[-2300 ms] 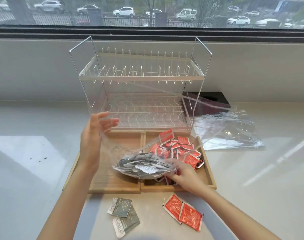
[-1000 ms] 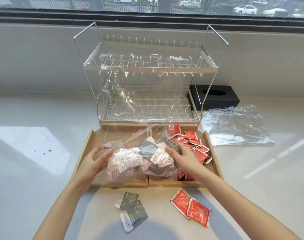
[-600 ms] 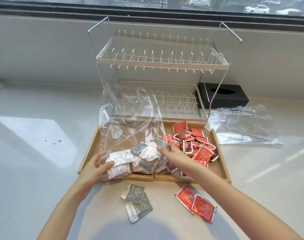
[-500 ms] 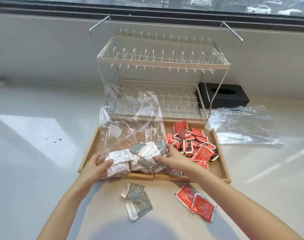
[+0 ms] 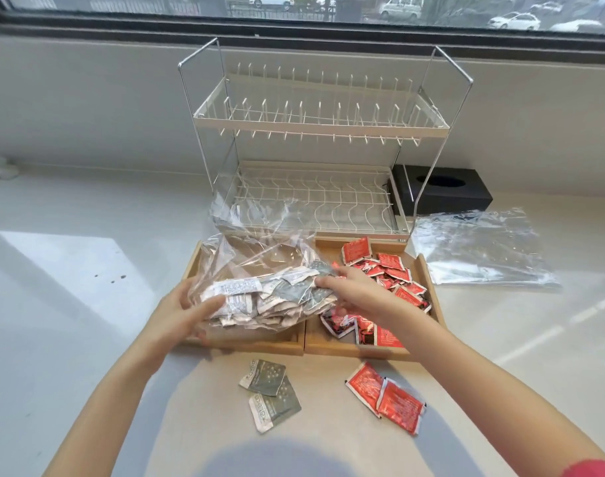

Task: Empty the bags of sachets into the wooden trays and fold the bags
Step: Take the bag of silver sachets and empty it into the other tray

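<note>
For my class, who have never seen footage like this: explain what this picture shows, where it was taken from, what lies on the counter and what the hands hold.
The picture comes from a camera worn on a person's head, looking down at two bare hands. The left hand and right hand grip a clear plastic bag of grey sachets over the left wooden tray. The right wooden tray holds red sachets. Loose grey sachets and loose red sachets lie on the white counter. An emptied bag lies flat beside a white wire dish rack.

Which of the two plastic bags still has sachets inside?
The clear bag held by both hands over the left wooden tray, full of grey sachets. The other bag lies flat and empty right of the trays.
</note>
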`<action>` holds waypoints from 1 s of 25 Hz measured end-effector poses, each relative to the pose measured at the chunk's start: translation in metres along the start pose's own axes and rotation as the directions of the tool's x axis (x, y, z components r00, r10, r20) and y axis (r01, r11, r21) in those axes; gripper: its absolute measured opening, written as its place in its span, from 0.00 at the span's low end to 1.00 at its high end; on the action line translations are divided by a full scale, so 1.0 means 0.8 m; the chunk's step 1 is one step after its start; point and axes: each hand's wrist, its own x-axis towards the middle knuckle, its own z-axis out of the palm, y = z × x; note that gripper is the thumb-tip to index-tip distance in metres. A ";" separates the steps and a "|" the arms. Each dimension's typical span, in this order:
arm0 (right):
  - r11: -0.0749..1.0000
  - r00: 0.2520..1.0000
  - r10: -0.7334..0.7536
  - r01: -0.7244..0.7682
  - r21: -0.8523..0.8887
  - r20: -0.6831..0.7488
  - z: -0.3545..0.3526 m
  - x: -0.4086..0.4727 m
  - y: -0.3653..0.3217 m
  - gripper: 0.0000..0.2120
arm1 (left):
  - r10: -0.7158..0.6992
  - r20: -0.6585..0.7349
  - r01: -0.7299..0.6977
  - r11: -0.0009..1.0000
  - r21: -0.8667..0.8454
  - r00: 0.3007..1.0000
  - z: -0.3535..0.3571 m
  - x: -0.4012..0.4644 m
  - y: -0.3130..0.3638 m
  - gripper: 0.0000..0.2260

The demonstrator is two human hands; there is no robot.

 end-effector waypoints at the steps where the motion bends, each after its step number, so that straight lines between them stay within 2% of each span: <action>1: 1.000 1.000 -0.005 0.005 0.017 0.012 -0.004 -0.001 -0.003 0.26 | -0.018 0.001 0.018 0.999 -0.035 1.000 -0.003 0.002 0.004 0.19; 5: 0.999 0.999 0.028 -0.028 -0.017 0.021 -0.001 -0.005 -0.004 0.21 | -0.115 0.007 0.115 0.990 -0.081 0.993 0.002 0.004 -0.001 0.19; 8: 0.995 0.995 0.087 -0.085 -0.053 0.046 0.006 -0.006 0.012 0.20 | -0.239 0.021 0.239 0.969 -0.061 0.971 0.013 -0.004 -0.022 0.20; 10: 0.997 0.994 0.075 -0.073 -0.033 0.076 0.001 -0.007 0.015 0.21 | -0.276 0.036 0.277 0.959 -0.053 0.961 0.013 -0.010 -0.027 0.21; 13: 0.999 0.993 0.016 -0.021 0.041 0.117 -0.017 -0.012 -0.003 0.21 | -0.229 0.051 0.232 0.970 -0.064 0.972 0.000 -0.014 -0.007 0.22; 15: 0.994 0.990 -0.037 0.023 0.108 0.133 -0.028 -0.021 -0.024 0.19 | -0.183 0.060 0.189 0.972 -0.138 0.981 -0.011 -0.016 0.013 0.20; 19: 0.986 0.990 -0.124 0.114 0.121 0.074 -0.036 -0.030 -0.049 0.19 | -0.101 0.018 0.103 0.970 -0.219 0.995 -0.015 -0.019 0.044 0.17; 22: 0.979 0.986 -0.157 0.147 0.141 0.063 -0.037 -0.031 -0.055 0.20 | -0.070 -0.007 0.066 0.967 -0.245 0.998 -0.010 -0.021 0.056 0.15; 25: 0.955 0.981 -0.172 0.144 0.258 0.088 -0.047 -0.034 -0.067 0.19 | -0.028 -0.014 0.022 0.949 -0.314 1.000 -0.012 -0.023 0.069 0.12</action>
